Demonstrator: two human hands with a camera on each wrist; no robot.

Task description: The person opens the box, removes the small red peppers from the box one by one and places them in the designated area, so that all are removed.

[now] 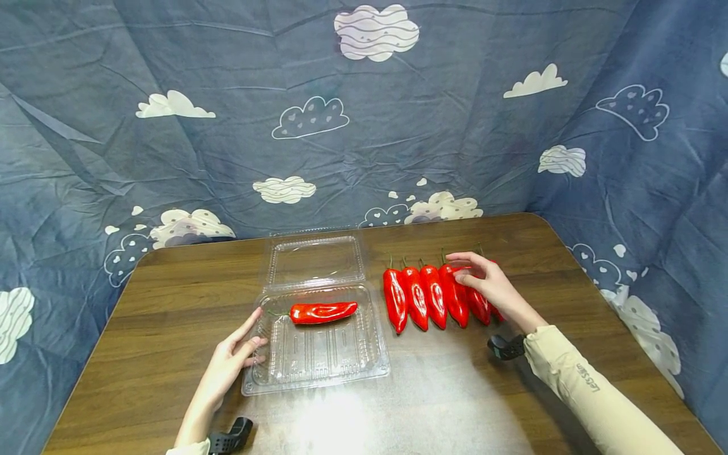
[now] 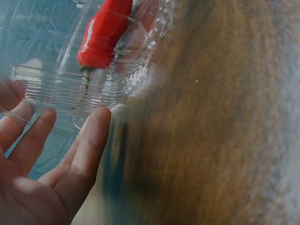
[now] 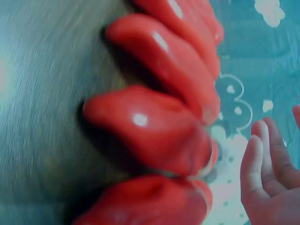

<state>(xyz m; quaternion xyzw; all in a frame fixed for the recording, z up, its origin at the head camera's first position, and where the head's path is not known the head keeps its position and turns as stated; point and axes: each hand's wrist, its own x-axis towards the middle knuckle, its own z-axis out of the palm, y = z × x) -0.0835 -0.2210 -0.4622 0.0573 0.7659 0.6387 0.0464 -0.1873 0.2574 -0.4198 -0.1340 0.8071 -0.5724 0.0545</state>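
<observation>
A clear plastic clamshell box [image 1: 318, 363] lies with its lid [image 1: 316, 260] folded back. One red pepper [image 1: 323, 313] rests crosswise in its tray, stem to the left. My left hand [image 1: 224, 366] is at the box's left side; in the left wrist view its extended fingertips [image 2: 99, 117] meet the ribbed wall. To the right, several red peppers [image 1: 417, 303] lie side by side in a row, stems pointing away from me. Above the right part of that row hovers my right hand [image 1: 491, 287], fingers loosely bent and holding nothing, partly hiding the peppers beneath.
Everything stands on a brown wood-grain table [image 1: 170, 303]. Behind it and along the right hangs a blue curtain [image 1: 227, 158] printed with clouds. Each wrist wears a black camera mount, such as the one at the right wrist [image 1: 505, 347].
</observation>
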